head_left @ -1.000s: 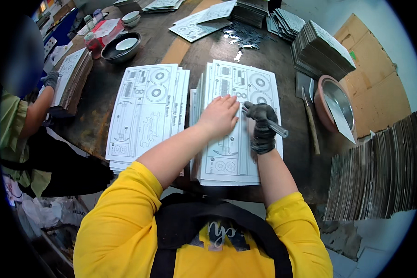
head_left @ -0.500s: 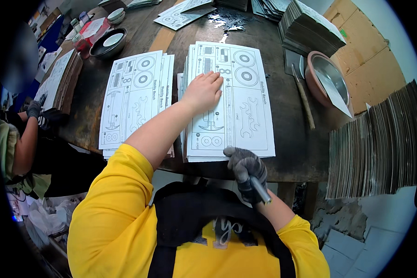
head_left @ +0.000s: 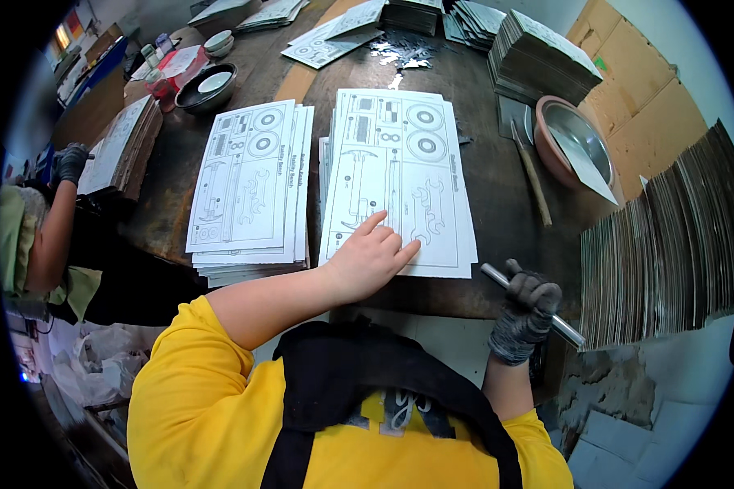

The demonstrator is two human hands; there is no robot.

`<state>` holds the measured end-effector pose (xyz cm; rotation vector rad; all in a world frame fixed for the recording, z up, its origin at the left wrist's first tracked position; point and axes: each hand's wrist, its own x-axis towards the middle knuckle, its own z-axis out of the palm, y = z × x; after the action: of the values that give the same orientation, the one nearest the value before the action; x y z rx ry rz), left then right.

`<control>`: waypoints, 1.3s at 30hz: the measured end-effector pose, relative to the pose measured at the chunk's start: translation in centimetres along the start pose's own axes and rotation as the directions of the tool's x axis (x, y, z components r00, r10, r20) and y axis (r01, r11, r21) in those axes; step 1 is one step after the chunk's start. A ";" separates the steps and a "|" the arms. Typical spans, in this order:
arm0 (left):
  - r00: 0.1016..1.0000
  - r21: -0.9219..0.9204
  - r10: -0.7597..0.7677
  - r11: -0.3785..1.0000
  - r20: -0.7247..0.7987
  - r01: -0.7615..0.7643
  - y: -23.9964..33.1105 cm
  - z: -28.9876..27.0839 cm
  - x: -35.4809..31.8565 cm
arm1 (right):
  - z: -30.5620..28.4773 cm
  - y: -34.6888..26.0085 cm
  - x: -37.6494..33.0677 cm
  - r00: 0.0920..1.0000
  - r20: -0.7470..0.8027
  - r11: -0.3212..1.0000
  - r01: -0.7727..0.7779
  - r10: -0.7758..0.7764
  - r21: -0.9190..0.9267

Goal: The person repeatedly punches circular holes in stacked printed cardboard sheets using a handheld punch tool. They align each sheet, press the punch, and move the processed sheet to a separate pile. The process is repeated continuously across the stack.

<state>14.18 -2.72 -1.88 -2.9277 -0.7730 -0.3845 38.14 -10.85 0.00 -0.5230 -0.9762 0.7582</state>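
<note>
Left hand [head_left: 373, 257], fingers loosely spread, points to one o'clock over printed sheets [head_left: 400, 175]. Right hand [head_left: 527, 312], at four o'clock, clenches a silver tube [head_left: 568, 332].

Before you spreads a dark, worn table [head_left: 497, 191], a lighter brown strip [head_left: 300, 72] crossing its far part. Pale floor [head_left: 442, 332] shows below its near edge. A pale wall [head_left: 701, 85] rises right; an orange-yellow light [head_left: 62, 36] glows far left.

Bare left fingers [head_left: 373, 223] over printed sheets [head_left: 393, 181], gloved right fingers [head_left: 538, 295] around metal rod [head_left: 568, 331]
</note>
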 end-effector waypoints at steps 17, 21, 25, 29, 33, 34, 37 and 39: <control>0.640 -0.153 -0.667 0.637 0.382 0.755 -10.1 -3.0 -17.2 | 3.1 6.1 3.6 0.966 -0.001 0.944 -0.254 0.260 0.210; 0.858 -0.379 -0.504 0.778 0.100 0.502 -11.2 -1.3 -7.4 | 6.7 11.0 7.5 0.968 0.049 0.964 -0.251 0.247 0.088; 0.894 -0.366 -0.374 0.890 -0.247 0.272 -12.8 2.6 2.9 | 8.0 17.1 11.2 0.975 0.161 0.987 -0.157 0.150 0.028; 0.876 -0.175 -0.465 0.880 -0.127 0.441 -13.9 6.8 6.0 | 7.5 20.2 11.3 0.973 0.112 0.978 -0.204 0.199 0.031; 0.881 -0.168 -0.466 0.878 -0.081 0.448 -13.5 6.7 6.2 | 6.4 20.7 11.5 0.953 0.255 0.984 -0.175 0.164 0.021; 0.878 -0.165 -0.473 0.874 -0.071 0.457 -13.5 6.6 6.4 | 6.1 21.0 11.4 0.951 0.256 0.983 -0.184 0.175 0.010; 0.876 -0.156 -0.475 0.874 -0.080 0.460 -13.7 6.6 6.4 | 6.6 20.5 10.7 0.950 0.240 0.980 -0.196 0.201 -0.044; 0.874 -0.149 -0.482 0.871 -0.068 0.469 -13.6 6.9 6.3 | 6.4 18.9 8.1 0.925 0.206 0.947 -0.307 0.321 -0.097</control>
<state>14.22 13.05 -6.56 -2.7642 -1.5110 -0.6374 28.99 7.79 -5.77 -0.6711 -1.1380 1.0936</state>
